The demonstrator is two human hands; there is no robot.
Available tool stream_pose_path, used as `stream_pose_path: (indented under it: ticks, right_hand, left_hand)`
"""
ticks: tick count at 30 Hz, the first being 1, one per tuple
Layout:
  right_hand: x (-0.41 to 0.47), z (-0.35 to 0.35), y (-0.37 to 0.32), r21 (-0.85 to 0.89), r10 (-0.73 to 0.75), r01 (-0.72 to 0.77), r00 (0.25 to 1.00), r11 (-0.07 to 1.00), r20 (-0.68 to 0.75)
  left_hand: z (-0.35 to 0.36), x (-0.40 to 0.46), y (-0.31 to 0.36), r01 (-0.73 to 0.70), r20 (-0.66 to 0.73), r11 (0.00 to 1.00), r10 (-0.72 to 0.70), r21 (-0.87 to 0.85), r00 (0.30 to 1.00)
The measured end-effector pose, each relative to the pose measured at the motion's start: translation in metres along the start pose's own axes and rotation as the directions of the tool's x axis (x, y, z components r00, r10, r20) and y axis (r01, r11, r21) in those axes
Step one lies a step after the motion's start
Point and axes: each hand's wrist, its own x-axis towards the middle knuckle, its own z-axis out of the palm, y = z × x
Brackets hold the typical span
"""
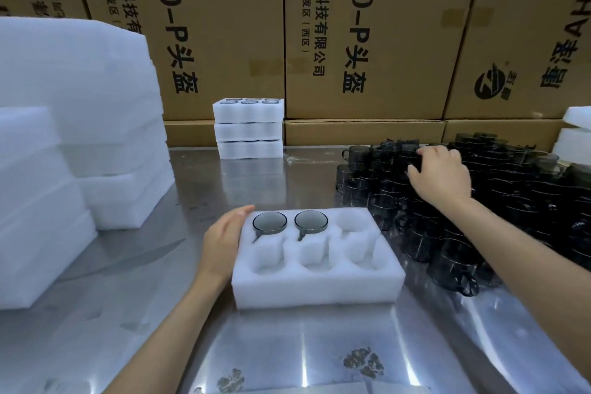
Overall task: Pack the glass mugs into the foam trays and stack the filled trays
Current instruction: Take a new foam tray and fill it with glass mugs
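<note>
Head view. I see the left hand (224,241) laid flat, fingers straight and together, against the left wall of the foam tray (316,289), which sits on the steel table (287,355). Just right of that palm, the tray's far row holds two glass mugs (269,223), rims up, in the left and middle pockets; the third far pocket and the three near pockets hold nothing. My right hand (439,174) reaches well beyond and to the right of the tray, its fingers curled down over a mug at the far edge of the loose mug pile (463,217); I cannot tell whether the fingertips actually pinch that mug. The pile spreads under and to the right of this hand. Far beyond the left hand stands a stack of filled trays (248,128), three high, against cardboard cartons (367,41). To the left of the left hand rise blank foam stacks (73,112).
</note>
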Motion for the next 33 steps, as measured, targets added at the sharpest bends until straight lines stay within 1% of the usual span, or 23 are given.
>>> stream_pose_path:
  ticks: [2,4,5,7,10,13,16,18,20,22,24,25,26,27,29,31,33]
  right_hand:
    - [0.012,0.000,0.007,-0.080,0.052,-0.043,0.992,0.996,0.113]
    - [0.016,0.003,0.008,-0.081,0.081,-0.065,0.973,0.995,0.216]
    - [0.017,0.004,0.008,-0.081,0.090,-0.073,0.968,0.994,0.236]
    - [0.017,0.007,0.006,-0.093,0.104,-0.084,0.967,0.992,0.234]
    - [0.019,0.009,0.004,-0.092,0.131,-0.113,0.966,0.989,0.221]
    - [0.020,0.007,0.004,-0.095,0.148,-0.133,0.972,0.987,0.185]
    - [0.020,0.003,0.002,-0.097,0.144,-0.127,0.970,0.987,0.195]
    - [0.017,-0.004,-0.002,-0.052,0.136,-0.128,0.971,0.990,0.198]
    - [0.011,-0.012,-0.005,0.033,0.066,-0.072,0.984,0.997,0.167]
    - [-0.002,-0.020,-0.007,0.177,-0.103,0.081,0.988,0.981,0.119]
    - [-0.022,-0.029,-0.010,0.393,-0.308,0.252,0.947,0.885,0.087]
    - [-0.035,-0.032,-0.014,0.478,-0.397,0.312,0.914,0.821,0.086]
    - [-0.046,-0.034,-0.017,0.529,-0.471,0.355,0.877,0.771,0.098]
    - [-0.056,-0.033,-0.020,0.548,-0.531,0.389,0.839,0.740,0.122]
    - [-0.069,-0.028,-0.025,0.520,-0.602,0.443,0.777,0.730,0.183]
    - [-0.072,-0.026,-0.026,0.455,-0.624,0.487,0.749,0.746,0.222]
    - [-0.068,-0.029,-0.025,0.354,-0.629,0.535,0.735,0.767,0.251]
  left_hand:
    - [0.002,0.001,0.000,-0.002,-0.011,1.000,0.002,0.015,1.000]
    - [0.002,0.002,-0.001,0.001,-0.005,1.000,-0.001,0.017,1.000]
    - [0.002,0.002,-0.001,0.008,-0.001,1.000,-0.008,0.020,1.000]
    - [0.001,0.002,-0.001,0.013,0.009,0.999,-0.013,0.039,1.000]
    - [0.002,0.001,-0.001,0.032,0.007,0.999,-0.032,-0.024,0.999]
    - [0.001,0.001,-0.001,0.015,0.027,0.999,-0.014,-0.035,1.000]
    - [0.000,0.001,0.000,0.000,0.036,1.000,0.001,-0.013,0.999]
    - [0.001,0.002,0.001,-0.008,0.045,1.000,0.007,0.006,0.999]
    - [0.001,0.003,0.000,-0.001,0.045,1.000,0.001,-0.002,0.999]
    - [0.001,0.004,-0.001,0.008,0.045,1.000,-0.007,-0.027,0.999]
    - [0.001,0.004,-0.002,0.012,0.046,0.999,-0.010,-0.034,0.999]
    - [0.001,0.005,-0.003,0.012,0.044,0.999,-0.011,-0.032,0.999]
    - [0.001,0.005,-0.003,0.011,0.043,0.999,-0.010,-0.031,0.999]
    - [0.001,0.004,-0.004,0.013,0.046,0.999,-0.011,-0.037,0.999]
    - [0.000,0.001,-0.003,0.024,0.058,0.998,-0.021,-0.061,0.998]
    - [0.000,-0.001,-0.001,0.022,0.067,0.998,-0.018,-0.056,0.998]
    - [-0.001,-0.001,-0.001,0.004,0.084,1.000,-0.003,-0.012,0.996]
